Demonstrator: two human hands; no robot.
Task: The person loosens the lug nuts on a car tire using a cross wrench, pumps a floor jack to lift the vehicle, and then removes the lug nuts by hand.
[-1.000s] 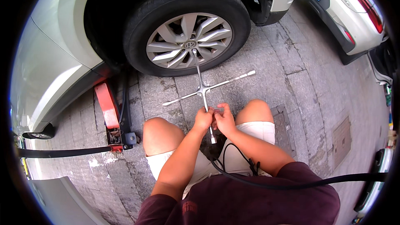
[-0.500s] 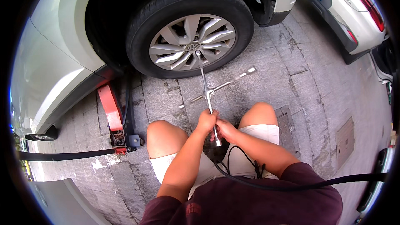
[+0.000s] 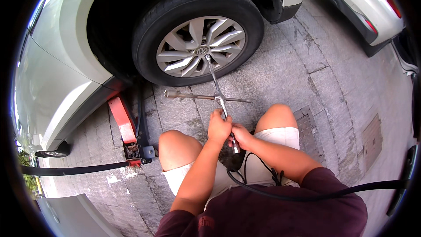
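Note:
Both of my hands are closed round the near arm of a chrome four-way lug wrench point(image 3: 219, 96). My left hand point(image 3: 219, 126) grips it just below the cross, and my right hand point(image 3: 240, 136) wraps it closer to me, near the socket end that sticks out toward my lap. The far end of the wrench meets the silver multi-spoke wheel point(image 3: 180, 55) beside its centre cap, at a lug position. The two side arms of the cross point left and right. Around the wheel sits a black tyre point(image 3: 147, 30) under the arch of a pale car point(image 3: 66, 57).
A red floor jack point(image 3: 123, 120) stands at the car's sill on the left, its black handle point(image 3: 79, 168) reaching further left. Another white car point(image 3: 366, 4) is at the upper right. Grey stone paving point(image 3: 294, 74) and a metal cover point(image 3: 308, 134) lie near my knees.
The lug wrench has turned about its long arm, so its side arms now lie at a different angle. Both hands stay on it. The view has shifted slightly.

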